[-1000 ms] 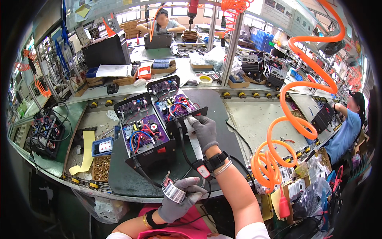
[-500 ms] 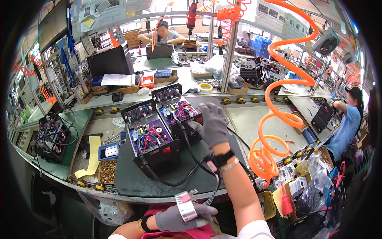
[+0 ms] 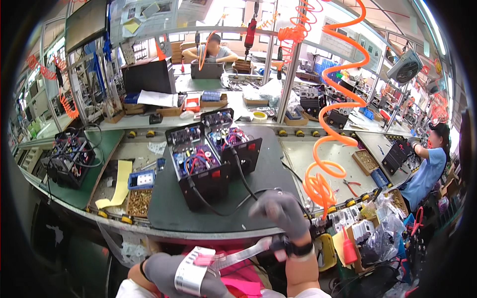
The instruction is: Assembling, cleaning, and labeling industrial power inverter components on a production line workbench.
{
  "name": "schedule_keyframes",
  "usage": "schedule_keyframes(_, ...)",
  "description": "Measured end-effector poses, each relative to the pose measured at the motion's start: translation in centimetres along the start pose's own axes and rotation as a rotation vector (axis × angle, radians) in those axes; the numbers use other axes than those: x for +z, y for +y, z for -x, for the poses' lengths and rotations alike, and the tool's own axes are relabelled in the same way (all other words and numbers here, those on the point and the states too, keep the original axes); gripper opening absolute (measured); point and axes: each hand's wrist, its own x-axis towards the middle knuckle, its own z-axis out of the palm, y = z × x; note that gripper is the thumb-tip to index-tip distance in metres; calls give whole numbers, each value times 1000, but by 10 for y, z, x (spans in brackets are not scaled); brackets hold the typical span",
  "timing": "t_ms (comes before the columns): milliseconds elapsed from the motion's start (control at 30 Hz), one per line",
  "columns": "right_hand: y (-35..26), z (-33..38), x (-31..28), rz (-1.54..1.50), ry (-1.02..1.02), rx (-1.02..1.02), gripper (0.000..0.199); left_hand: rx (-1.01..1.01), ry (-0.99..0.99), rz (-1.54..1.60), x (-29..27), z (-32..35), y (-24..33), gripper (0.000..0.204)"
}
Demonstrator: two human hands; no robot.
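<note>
My gloved left hand point(image 3: 171, 273) clasps a white roll of tape point(image 3: 191, 271) below the near edge of the dark work mat point(image 3: 169, 208). A pale strip point(image 3: 238, 256) runs from it to my gloved right hand point(image 3: 280, 213), whose grip I cannot tell. I judge it light, limp and sticky; best held by the roll's rim.

Grey knit cloth gloves point(image 3: 278, 211); glossy tape roll point(image 3: 194, 270); matt dark mat point(image 3: 174, 206)
</note>
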Motion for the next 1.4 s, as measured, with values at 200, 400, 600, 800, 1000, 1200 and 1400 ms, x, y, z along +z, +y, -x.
schedule_keyframes(200,-68,107,27,215,-156,25,62,-208,-90,-354,37,-54,-77,23)
schedule_keyframes(400,-86,183,36,236,428,183,29,-107,-4,-292,86,-91,-155,31)
schedule_keyframes(600,-129,240,-33,787,1543,263,27,-116,130,-669,102,-112,-153,57)
schedule_keyframes(800,-153,361,-166,2009,1616,402,46,-332,399,-264,48,-31,-148,42)
schedule_keyframes(1000,-113,176,-9,1075,1652,278,23,-253,1238,-257,-21,86,-127,34)
schedule_keyframes(1200,27,15,23,731,584,-162,30,-531,1324,-895,-67,126,-153,41)
schedule_keyframes(1400,113,-120,4,1179,216,-79,53,-580,1087,-1172,-91,116,-161,42)
